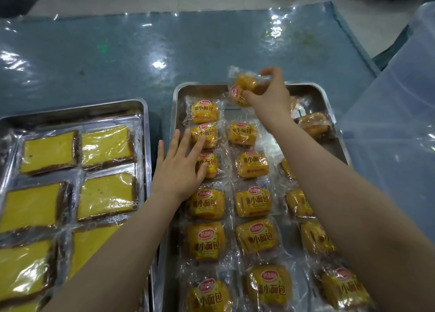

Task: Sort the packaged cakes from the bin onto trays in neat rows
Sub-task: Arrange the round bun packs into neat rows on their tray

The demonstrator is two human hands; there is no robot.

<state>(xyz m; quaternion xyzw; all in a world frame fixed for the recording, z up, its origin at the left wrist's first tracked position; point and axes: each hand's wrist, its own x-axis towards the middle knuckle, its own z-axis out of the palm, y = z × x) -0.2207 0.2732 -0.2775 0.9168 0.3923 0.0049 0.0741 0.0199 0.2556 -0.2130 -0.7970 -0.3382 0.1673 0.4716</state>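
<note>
A steel tray [315, 90] at centre right holds several small round cakes in clear wrappers with yellow and red labels, laid in three rows. My right hand [270, 95] pinches one such wrapped cake [243, 85] just above the tray's far end, at the top of the middle row. My left hand [181, 165] lies flat with straight fingers, its fingertips touching the wrapped cakes [204, 135] in the left row. One cake [313, 123] lies askew at the tray's far right.
A second steel tray [141, 104] on the left carries several flat rectangular yellow cake slices [106, 144] in clear wrap. Both trays sit on a blue table under glossy plastic sheet [164, 47]. A translucent plastic bin [404, 99] stands at the right edge.
</note>
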